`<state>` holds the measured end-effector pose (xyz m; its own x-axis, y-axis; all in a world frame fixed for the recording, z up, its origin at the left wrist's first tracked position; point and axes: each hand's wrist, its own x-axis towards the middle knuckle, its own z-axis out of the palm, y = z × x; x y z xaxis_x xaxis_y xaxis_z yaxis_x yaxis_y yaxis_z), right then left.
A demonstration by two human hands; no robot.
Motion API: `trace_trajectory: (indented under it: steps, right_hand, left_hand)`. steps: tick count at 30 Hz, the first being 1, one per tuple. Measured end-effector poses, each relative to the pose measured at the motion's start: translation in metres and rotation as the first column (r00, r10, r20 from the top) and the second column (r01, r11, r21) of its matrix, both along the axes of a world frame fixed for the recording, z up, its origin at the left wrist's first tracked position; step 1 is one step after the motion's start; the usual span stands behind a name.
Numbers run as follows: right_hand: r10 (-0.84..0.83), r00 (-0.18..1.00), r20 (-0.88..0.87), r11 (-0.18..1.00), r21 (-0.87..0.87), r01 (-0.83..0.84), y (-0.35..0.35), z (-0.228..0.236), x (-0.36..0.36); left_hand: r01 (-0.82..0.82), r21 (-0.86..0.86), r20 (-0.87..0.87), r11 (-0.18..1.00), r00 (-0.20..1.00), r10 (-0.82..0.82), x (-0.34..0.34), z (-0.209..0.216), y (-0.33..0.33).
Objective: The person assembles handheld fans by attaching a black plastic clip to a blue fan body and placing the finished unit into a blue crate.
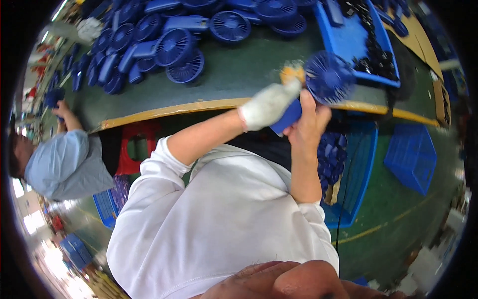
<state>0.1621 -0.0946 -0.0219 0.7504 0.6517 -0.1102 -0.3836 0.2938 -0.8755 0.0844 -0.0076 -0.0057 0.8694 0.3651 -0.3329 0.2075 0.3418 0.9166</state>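
Blue handheld fan (326, 74) was at the tabletop (239, 65)'s front edge (164, 110), right of the middle. Pale marks low on its head were too blurred to read. Right grip (309, 117), bare hand, was closed around the handle (288, 117). Left grip (269, 105), white-gloved, pinched a yellow-orange wad (291, 74) just beside the fan head; blur hid whether wad and head touched.

Fan's long axis ran diagonally across the front edge: head up and right toward the blue tray (326, 36), handle down and left toward the wearer's body. Green surface showed between the front edge and the heap of blue fans (180, 47) at the back left, giving room left of the hands. On the right the tray, holding black parts (371, 45), crowded the fan head. Blue crate (366, 167) with blue parts (331, 158) stood below the front edge, right of the wearer. Co-worker (69, 162) sat by the tabletop's left end.
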Motion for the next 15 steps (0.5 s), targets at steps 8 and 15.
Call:
trace_trajectory:
  steps: [8, 15]
  right_hand:
    - [-0.249, 0.690, 0.680, 0.947, 0.020, 0.322, -0.075, -0.057, 0.023]
    - [-0.375, 0.927, -0.006, 0.737, -0.608, 0.294, -0.177, -0.180, 0.063]
  left_hand:
    - [0.196, 0.981, -0.196, 0.009, 0.981, 0.009, -0.024, 0.057, 0.055]
    - [0.658, 0.691, -0.514, -0.301, 0.739, 0.434, -0.034, 0.058, 0.191]
